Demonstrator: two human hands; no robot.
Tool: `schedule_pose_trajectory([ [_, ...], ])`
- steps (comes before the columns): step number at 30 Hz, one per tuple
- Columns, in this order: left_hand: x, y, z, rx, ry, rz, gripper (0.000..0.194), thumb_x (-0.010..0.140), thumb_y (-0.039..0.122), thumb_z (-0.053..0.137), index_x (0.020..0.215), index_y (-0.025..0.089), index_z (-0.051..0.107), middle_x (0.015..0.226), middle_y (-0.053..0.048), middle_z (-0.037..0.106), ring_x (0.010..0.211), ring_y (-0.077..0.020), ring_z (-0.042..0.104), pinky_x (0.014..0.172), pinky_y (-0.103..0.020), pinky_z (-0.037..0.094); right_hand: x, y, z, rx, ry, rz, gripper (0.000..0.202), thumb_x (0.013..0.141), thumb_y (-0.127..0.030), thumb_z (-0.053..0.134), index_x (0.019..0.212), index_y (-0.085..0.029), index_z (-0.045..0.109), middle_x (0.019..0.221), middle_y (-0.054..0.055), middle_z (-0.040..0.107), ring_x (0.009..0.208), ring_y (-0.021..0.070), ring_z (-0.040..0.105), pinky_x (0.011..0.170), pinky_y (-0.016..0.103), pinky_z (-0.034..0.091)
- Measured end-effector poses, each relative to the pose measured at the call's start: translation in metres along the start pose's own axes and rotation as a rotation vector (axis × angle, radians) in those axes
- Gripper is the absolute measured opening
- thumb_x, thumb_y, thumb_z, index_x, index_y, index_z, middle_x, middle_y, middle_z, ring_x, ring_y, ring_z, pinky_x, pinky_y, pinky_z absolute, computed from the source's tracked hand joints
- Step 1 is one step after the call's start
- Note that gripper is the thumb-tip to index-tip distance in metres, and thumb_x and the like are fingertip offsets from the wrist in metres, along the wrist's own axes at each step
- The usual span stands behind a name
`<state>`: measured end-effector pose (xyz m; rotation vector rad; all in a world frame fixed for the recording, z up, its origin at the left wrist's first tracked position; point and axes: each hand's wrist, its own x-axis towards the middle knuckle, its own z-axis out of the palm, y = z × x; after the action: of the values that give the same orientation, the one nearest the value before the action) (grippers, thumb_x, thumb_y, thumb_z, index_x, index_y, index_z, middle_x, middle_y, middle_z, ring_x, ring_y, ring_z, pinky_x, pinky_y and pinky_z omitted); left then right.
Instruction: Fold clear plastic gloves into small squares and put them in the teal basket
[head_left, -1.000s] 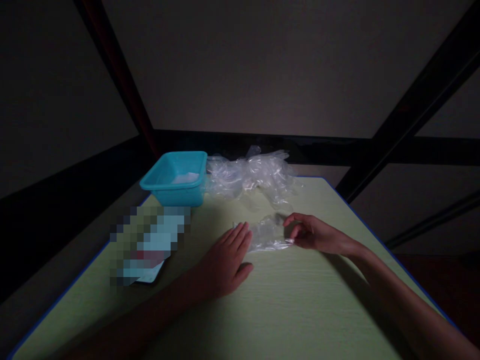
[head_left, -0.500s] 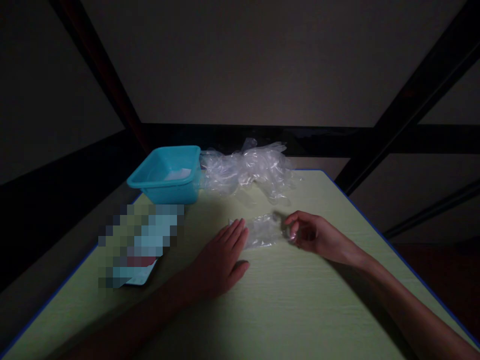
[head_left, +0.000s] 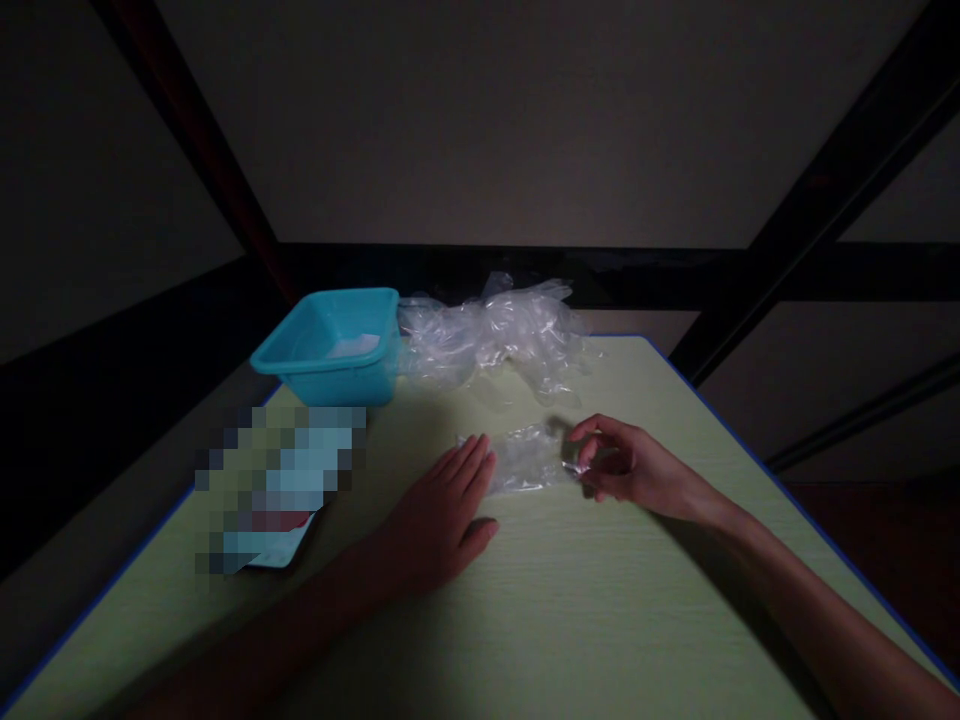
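A small clear plastic bag [head_left: 525, 460] lies flat on the table in the head view. My left hand [head_left: 442, 510] rests on the bag's left end, palm down with the fingers stretched out. At the bag's right end, my right hand [head_left: 611, 460] pinches its edge between thumb and fingers, slightly raised from the table. The bag's left end is partly hidden under my left fingers.
A blue plastic basin [head_left: 337, 375] with something white inside stands at the back left. Beside it lies a heap of crumpled clear plastic bags [head_left: 517, 335]. A pixelated flat item [head_left: 281, 500] lies on the left of the pale table [head_left: 600, 620], which has a blue edge.
My right fingers have shifted slightly on the bag's right edge. My left hand stays put on the other end. The view has tilted very little.
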<state>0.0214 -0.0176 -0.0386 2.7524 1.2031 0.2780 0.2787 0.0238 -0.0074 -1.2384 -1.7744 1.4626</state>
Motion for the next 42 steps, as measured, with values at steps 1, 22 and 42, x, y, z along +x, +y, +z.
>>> schedule_pose_trajectory([
  [1,0.000,0.000,0.000,0.006,-0.005,-0.003,0.058,0.087,0.029,0.043,0.136,0.003,0.028,0.145,-0.022,0.025,0.137,-0.0285,0.017,0.109,-0.045,0.024,0.000,0.001,-0.001,0.001,0.002,-0.014,0.034,0.064,-0.021,0.064,0.092,-0.018,0.045,0.074,-0.002,0.055,0.049,0.0086,0.055,0.046,0.024,0.043],
  [22,0.001,0.000,0.001,0.061,-0.006,0.004,0.058,0.087,0.031,0.044,0.136,0.002,0.028,0.145,-0.023,0.025,0.137,-0.0286,0.017,0.109,-0.045,0.026,-0.003,0.000,-0.011,0.215,-0.056,0.167,0.044,0.056,-0.016,0.077,0.091,-0.019,0.052,0.081,-0.001,0.059,0.056,0.0096,0.060,0.052,0.024,0.051],
  [42,0.000,0.001,0.001,0.088,-0.004,-0.009,0.059,0.088,0.031,0.043,0.136,0.003,0.026,0.146,-0.022,0.024,0.137,-0.0283,0.015,0.109,-0.045,0.025,0.003,0.002,0.000,0.287,0.171,0.218,0.032,0.055,-0.019,0.074,0.078,-0.017,0.052,0.065,0.000,0.065,0.060,0.0128,0.064,0.057,0.025,0.051],
])
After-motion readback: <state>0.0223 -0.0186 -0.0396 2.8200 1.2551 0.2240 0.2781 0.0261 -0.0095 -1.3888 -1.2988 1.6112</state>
